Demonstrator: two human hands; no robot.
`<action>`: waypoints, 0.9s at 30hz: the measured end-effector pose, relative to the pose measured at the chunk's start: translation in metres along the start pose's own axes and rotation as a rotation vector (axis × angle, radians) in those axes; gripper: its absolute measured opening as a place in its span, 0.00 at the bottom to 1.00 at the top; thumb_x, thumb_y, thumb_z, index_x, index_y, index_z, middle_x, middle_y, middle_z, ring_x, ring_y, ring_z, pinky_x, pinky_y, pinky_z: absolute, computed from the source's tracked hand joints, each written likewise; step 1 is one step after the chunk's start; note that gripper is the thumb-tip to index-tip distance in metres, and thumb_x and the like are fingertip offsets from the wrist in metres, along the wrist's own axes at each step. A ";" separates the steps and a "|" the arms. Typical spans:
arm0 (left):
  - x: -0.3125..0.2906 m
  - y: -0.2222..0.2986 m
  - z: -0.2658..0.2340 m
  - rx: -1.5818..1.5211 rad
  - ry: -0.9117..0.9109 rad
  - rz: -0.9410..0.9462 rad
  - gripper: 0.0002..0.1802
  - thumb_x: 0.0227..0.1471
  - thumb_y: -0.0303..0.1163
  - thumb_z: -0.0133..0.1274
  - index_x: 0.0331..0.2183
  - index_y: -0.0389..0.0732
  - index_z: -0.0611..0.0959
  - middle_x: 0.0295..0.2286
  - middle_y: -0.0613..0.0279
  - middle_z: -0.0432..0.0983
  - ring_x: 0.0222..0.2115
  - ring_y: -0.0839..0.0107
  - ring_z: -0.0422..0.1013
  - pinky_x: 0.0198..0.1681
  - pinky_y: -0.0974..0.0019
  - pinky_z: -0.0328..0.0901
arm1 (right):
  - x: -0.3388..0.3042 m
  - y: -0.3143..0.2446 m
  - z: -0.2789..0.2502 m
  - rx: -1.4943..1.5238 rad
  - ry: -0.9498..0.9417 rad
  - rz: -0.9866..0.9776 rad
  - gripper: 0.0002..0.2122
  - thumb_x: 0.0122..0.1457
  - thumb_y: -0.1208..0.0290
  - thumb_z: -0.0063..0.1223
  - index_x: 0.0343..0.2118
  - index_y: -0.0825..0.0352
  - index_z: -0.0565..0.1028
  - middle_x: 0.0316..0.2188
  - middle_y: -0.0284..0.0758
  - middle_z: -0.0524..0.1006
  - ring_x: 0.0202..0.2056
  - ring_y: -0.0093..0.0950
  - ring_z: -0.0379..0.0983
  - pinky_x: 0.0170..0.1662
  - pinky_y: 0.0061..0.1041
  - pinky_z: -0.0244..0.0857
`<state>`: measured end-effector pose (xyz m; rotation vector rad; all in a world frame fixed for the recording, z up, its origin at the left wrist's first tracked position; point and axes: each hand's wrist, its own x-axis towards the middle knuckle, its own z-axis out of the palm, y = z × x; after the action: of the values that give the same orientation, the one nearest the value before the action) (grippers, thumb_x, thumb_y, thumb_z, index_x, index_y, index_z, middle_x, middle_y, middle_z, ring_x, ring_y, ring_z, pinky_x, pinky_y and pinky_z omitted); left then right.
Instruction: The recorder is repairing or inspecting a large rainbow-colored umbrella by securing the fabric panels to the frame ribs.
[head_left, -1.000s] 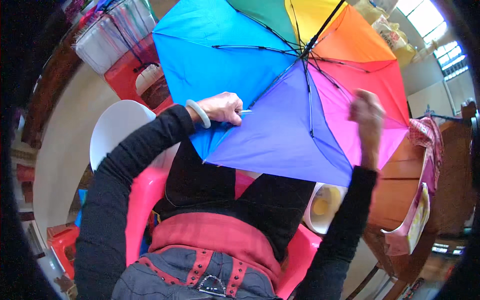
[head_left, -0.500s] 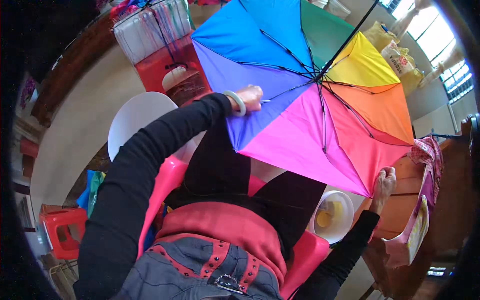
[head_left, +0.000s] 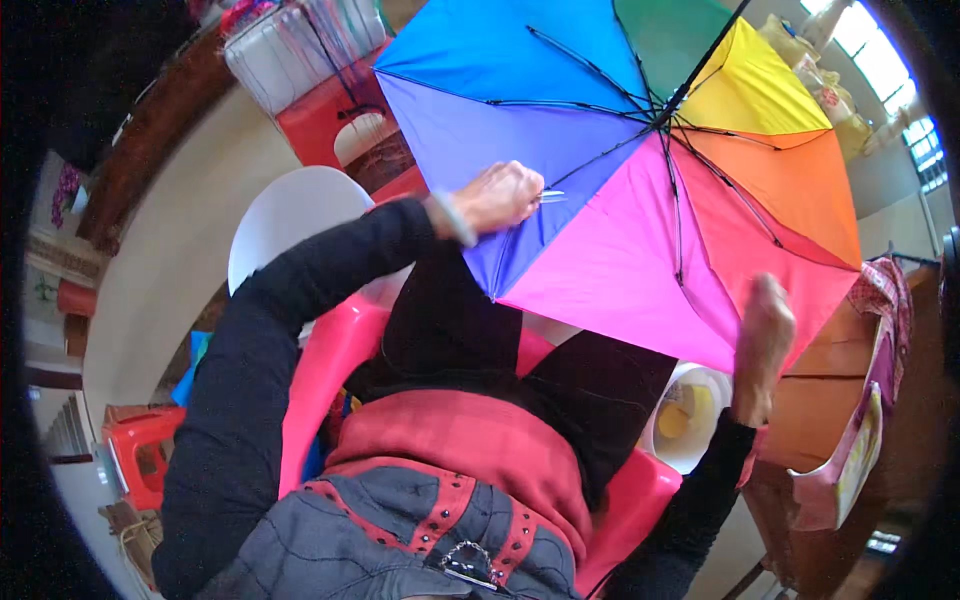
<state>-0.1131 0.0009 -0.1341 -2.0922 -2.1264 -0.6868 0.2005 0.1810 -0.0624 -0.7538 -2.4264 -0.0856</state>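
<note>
A multicoloured umbrella (head_left: 600, 260) is spread in front of me with its inner side showing, its black ribs (head_left: 620, 150) and dark shaft (head_left: 708, 60) in view. My left hand (head_left: 495, 197) is closed in front of the purple panel, close to a rib. Two thin silver points of a small metal tool (head_left: 552, 196), which looks like thread snips, stick out from its fingers. Over the red panel, near the umbrella's lower right edge, is my right hand (head_left: 765, 325), closed and somewhat blurred. Whatever its fingers hold is hidden.
A white bucket (head_left: 690, 415) with something yellowish inside stands beside my right knee. Left of the umbrella are a white round seat (head_left: 290, 225) and a red stool (head_left: 355, 135) carrying a white box hung with threads (head_left: 300, 60). Wooden furniture (head_left: 825, 400) stands at right.
My right hand has risen from the umbrella's lower edge to in front of the red panel. The left hand's silver points show more clearly. The whole view has shifted slightly.
</note>
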 end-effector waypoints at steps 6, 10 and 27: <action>-0.050 0.071 -0.110 0.031 -0.100 -0.007 0.09 0.39 0.28 0.51 0.27 0.38 0.72 0.24 0.56 0.69 0.24 0.57 0.69 0.26 0.61 0.64 | 0.013 -0.132 0.055 0.408 -0.488 -0.332 0.05 0.50 0.76 0.39 0.29 0.70 0.65 0.18 0.46 0.67 0.21 0.35 0.67 0.24 0.35 0.58; -0.066 0.064 -0.109 -0.070 -0.132 0.090 0.10 0.39 0.27 0.52 0.28 0.38 0.72 0.26 0.58 0.70 0.26 0.59 0.70 0.28 0.63 0.66 | 0.029 -0.167 0.059 0.789 -0.516 -0.305 0.08 0.47 0.74 0.43 0.31 0.68 0.67 0.20 0.48 0.70 0.24 0.43 0.69 0.27 0.39 0.60; -0.105 0.022 -0.097 -0.168 -0.085 0.093 0.08 0.42 0.30 0.51 0.26 0.39 0.71 0.27 0.61 0.70 0.26 0.62 0.70 0.27 0.66 0.65 | 0.018 -0.143 0.060 0.811 -0.676 -0.514 0.06 0.50 0.72 0.45 0.28 0.68 0.71 0.21 0.43 0.71 0.26 0.39 0.70 0.30 0.33 0.63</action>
<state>-0.1093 -0.1332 -0.0792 -2.3298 -2.0625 -0.8050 0.0811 0.0839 -0.0867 0.2664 -2.8361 1.0344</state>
